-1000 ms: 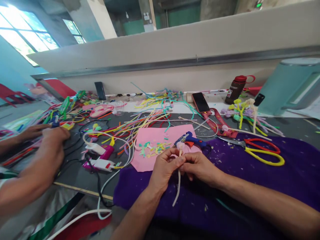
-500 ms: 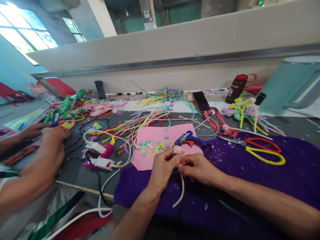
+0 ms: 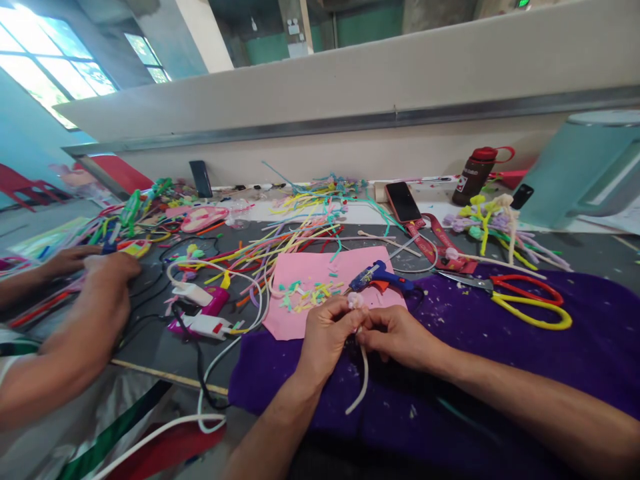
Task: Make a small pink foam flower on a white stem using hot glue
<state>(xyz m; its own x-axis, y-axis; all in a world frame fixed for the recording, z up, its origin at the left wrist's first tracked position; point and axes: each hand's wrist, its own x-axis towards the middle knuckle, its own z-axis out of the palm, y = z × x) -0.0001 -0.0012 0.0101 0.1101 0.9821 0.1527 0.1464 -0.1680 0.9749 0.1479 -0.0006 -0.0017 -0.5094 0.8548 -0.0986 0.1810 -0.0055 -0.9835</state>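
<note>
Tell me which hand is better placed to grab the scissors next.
Probably your right hand: it is nearer the scissors, which lie on its side. Your left hand would likely have to reach across it. Both seem to pinch the cream pipe cleaner, so the right would release first.

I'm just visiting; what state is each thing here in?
Left hand: pinching pale stem
Right hand: pinching same stem
Pale stem: free end hanging, curved
Glue gun: lying on its side
Scissors: lying flat, blades seemingly shut
Bottle: upright, lid on
Red-edged phone: screen dark
Black phone: standing on end
</note>
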